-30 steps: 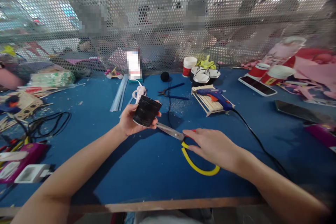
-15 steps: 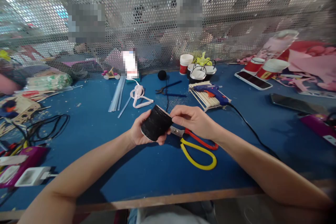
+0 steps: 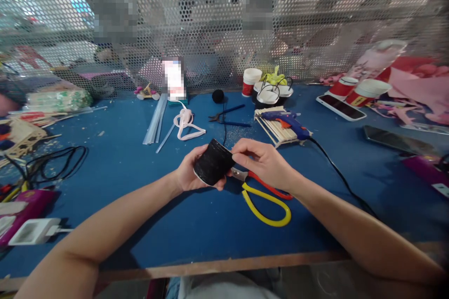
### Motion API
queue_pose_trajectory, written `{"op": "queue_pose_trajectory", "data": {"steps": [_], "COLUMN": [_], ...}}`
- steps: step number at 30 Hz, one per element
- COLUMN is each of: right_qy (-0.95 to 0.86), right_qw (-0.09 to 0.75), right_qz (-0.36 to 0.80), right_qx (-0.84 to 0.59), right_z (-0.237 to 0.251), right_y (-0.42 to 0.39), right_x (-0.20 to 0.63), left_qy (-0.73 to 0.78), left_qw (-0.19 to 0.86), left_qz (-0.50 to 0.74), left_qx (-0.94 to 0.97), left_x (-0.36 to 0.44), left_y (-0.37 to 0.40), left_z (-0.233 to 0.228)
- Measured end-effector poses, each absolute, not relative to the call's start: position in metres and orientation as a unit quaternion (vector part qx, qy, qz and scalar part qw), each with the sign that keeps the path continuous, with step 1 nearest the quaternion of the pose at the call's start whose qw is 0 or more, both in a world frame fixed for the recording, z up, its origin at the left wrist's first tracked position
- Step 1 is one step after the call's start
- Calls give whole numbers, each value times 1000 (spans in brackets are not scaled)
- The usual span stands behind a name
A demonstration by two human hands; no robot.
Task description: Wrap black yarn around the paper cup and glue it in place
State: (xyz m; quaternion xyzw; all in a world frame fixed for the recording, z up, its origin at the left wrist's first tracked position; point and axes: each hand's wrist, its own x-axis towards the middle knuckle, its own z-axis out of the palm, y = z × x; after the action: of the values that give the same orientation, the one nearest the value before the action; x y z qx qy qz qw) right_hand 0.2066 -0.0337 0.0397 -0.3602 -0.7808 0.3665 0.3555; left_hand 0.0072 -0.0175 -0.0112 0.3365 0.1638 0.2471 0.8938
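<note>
My left hand (image 3: 191,170) is wrapped round a paper cup covered in black yarn (image 3: 213,162), tilted on its side above the table. My right hand (image 3: 261,161) is closed in a pinch at the cup's upper right edge, on what looks like the black yarn; the fingertips hide most of it. From a black yarn ball (image 3: 218,96) at the back, a strand runs forward to the cup. Scissors (image 3: 266,217) with one red and one yellow handle lie under my right hand, their blades partly hidden by the left fingers.
Behind the hands lie pliers (image 3: 233,117), a pale ribbon (image 3: 191,133) and clear glue sticks (image 3: 154,124). A blue glue gun (image 3: 289,124) rests on a stick rack, its cord trailing right. Black-wrapped cups (image 3: 268,98), phones (image 3: 340,107) and a perforated metal screen (image 3: 210,23) stand beyond.
The cup and both hands have shifted slightly right in view, and the cup has turned a little. The grip of both hands is unchanged.
</note>
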Motion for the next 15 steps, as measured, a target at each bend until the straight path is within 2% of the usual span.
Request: {"op": "queue_pose_trajectory", "data": {"steps": [10, 12, 15], "right_qy": [-840, -841, -832], "right_qw": [338, 346, 326], "right_qz": [230, 189, 49], "right_qx": [-357, -370, -446], "right_z": [40, 44, 47], "right_y": [-31, -30, -26], "right_x": [210, 215, 224], "left_qy": [256, 269, 333], "left_qw": [745, 662, 443], "left_qz": [320, 346, 333], "left_qx": [526, 607, 763], "left_x": [7, 5, 4], "left_y": [-13, -5, 16], "left_z": [-7, -4, -2]}}
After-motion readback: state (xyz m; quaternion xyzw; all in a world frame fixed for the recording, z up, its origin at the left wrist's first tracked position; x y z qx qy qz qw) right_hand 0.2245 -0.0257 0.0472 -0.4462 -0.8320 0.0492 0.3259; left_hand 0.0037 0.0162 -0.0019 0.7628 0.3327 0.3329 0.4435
